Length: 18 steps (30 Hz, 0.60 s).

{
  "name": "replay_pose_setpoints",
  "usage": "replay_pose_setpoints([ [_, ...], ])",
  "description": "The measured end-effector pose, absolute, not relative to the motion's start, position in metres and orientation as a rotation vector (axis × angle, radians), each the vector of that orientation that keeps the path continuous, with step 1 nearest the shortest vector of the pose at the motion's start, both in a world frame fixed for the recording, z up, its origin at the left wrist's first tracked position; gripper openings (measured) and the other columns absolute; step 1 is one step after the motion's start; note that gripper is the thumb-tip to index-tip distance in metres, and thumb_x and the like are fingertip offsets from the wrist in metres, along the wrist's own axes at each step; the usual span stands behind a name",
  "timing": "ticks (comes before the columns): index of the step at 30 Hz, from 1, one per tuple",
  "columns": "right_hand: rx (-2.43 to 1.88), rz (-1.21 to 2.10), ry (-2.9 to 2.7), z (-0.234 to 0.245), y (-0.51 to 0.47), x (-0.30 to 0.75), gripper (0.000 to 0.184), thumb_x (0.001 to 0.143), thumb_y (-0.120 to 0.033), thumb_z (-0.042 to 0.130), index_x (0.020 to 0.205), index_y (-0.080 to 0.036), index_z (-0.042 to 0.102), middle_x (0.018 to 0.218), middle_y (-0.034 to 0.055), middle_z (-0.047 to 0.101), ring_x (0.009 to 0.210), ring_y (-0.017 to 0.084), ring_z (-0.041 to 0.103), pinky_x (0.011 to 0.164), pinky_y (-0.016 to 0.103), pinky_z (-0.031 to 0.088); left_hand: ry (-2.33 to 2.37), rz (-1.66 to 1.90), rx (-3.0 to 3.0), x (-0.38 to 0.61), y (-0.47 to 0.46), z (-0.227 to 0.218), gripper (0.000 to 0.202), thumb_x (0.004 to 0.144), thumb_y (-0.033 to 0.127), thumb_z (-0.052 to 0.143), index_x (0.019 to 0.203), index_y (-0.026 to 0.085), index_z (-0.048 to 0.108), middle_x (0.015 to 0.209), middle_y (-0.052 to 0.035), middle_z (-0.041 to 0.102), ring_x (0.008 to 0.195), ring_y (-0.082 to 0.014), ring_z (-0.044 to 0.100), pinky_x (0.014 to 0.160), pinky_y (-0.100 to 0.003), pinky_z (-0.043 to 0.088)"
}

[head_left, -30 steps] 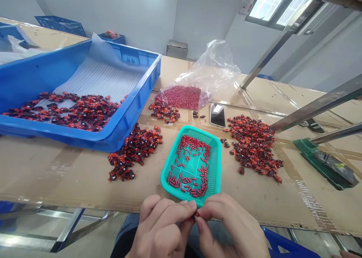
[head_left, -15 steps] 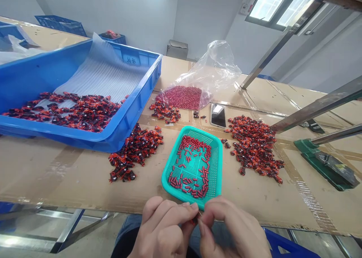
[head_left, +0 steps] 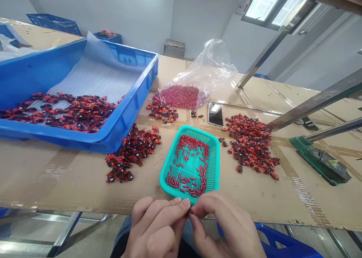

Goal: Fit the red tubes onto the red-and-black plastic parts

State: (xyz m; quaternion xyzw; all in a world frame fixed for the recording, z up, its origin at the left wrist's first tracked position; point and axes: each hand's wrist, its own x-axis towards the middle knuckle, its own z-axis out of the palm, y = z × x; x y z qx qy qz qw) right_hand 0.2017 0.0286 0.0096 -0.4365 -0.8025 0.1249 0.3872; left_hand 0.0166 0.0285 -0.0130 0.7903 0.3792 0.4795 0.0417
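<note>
My left hand [head_left: 158,224] is closed in a pinch at the table's near edge, its thumb mostly behind the fingers. Against its fingertips, my right hand [head_left: 223,224] pinches with thumb and forefinger. Between the two hands only a tiny dark reddish bit shows; the fingers cover the rest, so its kind cannot be made out. Just beyond the fingertips is a green perforated plastic basket [head_left: 164,168] holding many short red cylindrical pieces [head_left: 185,142]. A heap of black-and-orange small parts [head_left: 135,148] lies left of the basket, and another heap of such parts [head_left: 251,141] lies right of it.
A large blue tray [head_left: 104,137] with a foam sheet [head_left: 98,69] and more small parts stands at left. Behind the basket are a clear bag [head_left: 181,96] of red pieces and a phone [head_left: 215,114]. Metal posts [head_left: 316,99] and a green clamp-like base [head_left: 319,162] stand right.
Both hands have shifted slightly left in the view and stay pinched together. The whole scene has also slid a little left as the camera turned. The small bit between the fingers shows less.
</note>
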Motion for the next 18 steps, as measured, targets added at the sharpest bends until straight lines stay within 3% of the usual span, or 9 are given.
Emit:
replay_pose_setpoints([
  [10, -1.132, 0.079, -1.955, -0.010, 0.027, 0.191, 0.018, 0.091, -0.005, 0.051, 0.088, -0.022, 0.055, 0.069, -0.0021, 0.062, 0.058, 0.013, 0.060, 0.055, 0.023, 0.051, 1.166, 1.480, 2.431, 0.019, 0.031, -0.022, 0.041, 0.102, -0.002, 0.055, 0.069, 0.020, 0.047, 0.090, -0.0005, 0.086, 0.081, -0.0057, 0.080, 0.079, -0.025, 0.048],
  [15, -1.158, 0.456, -2.087, 0.005, 0.030, 0.205, 0.021, 0.084, -0.002, 0.054, 0.088, -0.023, 0.055, 0.072, -0.0049, 0.064, 0.059, 0.009, 0.064, 0.056, 0.017, 0.051, 1.127, 1.529, 2.381, 0.023, 0.033, -0.018, 0.043, 0.101, -0.002, 0.057, 0.067, 0.019, 0.043, 0.089, 0.0000, 0.086, 0.077, -0.0031, 0.079, 0.077, -0.022, 0.049],
  [18, -1.152, 0.430, -2.044, 0.007, 0.030, 0.207, 0.021, 0.085, -0.002, 0.052, 0.088, -0.023, 0.055, 0.072, -0.0047, 0.063, 0.060, 0.009, 0.064, 0.056, 0.017, 0.050, 1.124, 1.510, 2.387, 0.024, 0.034, -0.016, 0.044, 0.102, -0.002, 0.056, 0.066, 0.019, 0.042, 0.087, 0.0005, 0.086, 0.076, -0.0028, 0.079, 0.076, -0.022, 0.049],
])
